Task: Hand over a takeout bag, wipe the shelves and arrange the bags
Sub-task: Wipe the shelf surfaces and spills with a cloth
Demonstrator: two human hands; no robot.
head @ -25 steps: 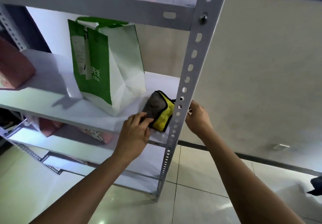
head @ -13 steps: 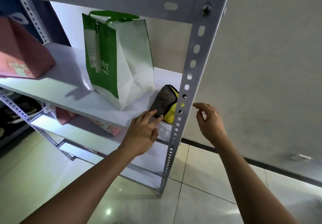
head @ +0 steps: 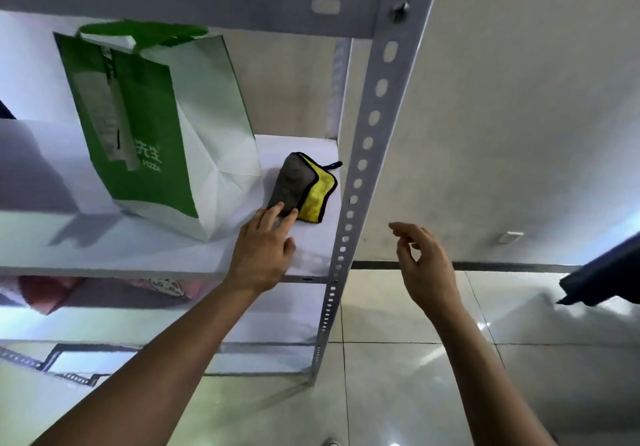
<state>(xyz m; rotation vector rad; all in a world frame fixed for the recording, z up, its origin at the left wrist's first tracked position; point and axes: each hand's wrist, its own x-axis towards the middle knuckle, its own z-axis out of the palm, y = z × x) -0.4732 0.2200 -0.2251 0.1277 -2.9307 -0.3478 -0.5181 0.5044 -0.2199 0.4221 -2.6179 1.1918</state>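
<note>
Reaching onto the white middle shelf [head: 145, 248] of the grey perforated metal rack [head: 363, 154], our left hand [head: 259, 255] lies with straight fingers [head: 275, 210] touching the near edge of the folded grey-and-yellow microfibre cloth [head: 303, 187]; that grip is open, pressing rather than clutching. The cloth sits at the shelf's right end, just inside the rack's upright post, with a small dark loop at its far corner. At about ten o'clock from the cloth stands the green-and-white paper takeout bag with green handles [head: 156, 126], upright, its base corner just beside the cloth. Our right hand [head: 424, 265] hangs in the air at three o'clock from the post, well apart from it, fingers loosely curled and holding nothing. On the lower shelf we see pink bags [head: 45, 293], partly hidden. Glossy floor tiles [head: 398, 393] lie below.
</note>
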